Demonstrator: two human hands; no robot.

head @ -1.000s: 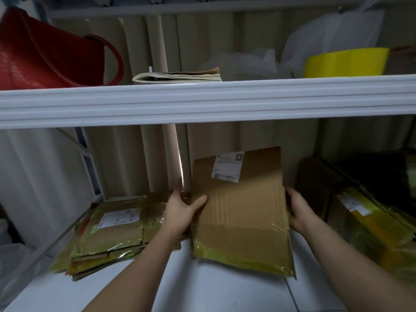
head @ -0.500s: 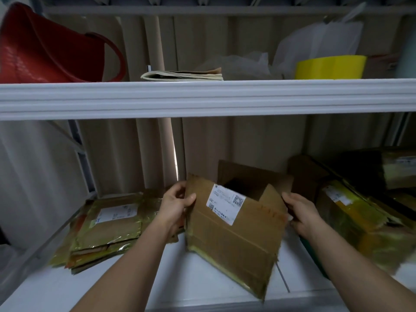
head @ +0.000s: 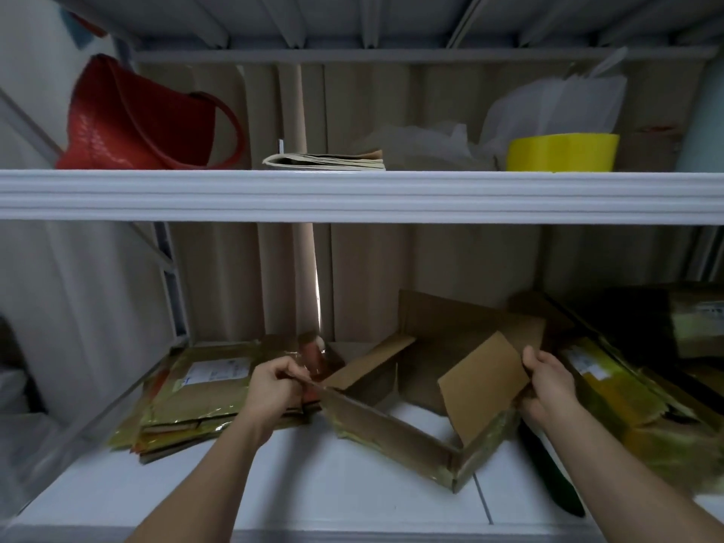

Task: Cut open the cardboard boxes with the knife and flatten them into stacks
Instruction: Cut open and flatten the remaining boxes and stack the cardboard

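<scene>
Flat stack [head: 203, 389] at 9 o'clock on the lower shelf [head: 333, 487], yellow-taped sheets piled, label up. L hand [head: 274, 389] just right of it, fingers curled, pinching the left corner of the open box [head: 411, 417]. Something reddish sits behind the knuckles, can't tell what.

Box at 6 o'clock, centre of shelf, both ends open, walls skewed into a diamond, 1 flap [head: 484, 382] standing up inside near the right corner. R hand [head: 548, 386] at 3 o'clock, thumb on top, fingers wrapped under the right corner.

Looks like the flatten step: tape seems cut already, sleeve half collapsed. To do it well: push the 2 held corners apart so the near and far corners fold in, tuck that loose flap flat first or it'll jam the fold, then press down on the shelf and slide left onto the stack.

Uncut taped boxes [head: 627, 397] at 3-4 o'clock. Dark green thing [head: 548, 476] under the R forearm, maybe the knife, can't confirm.
</scene>
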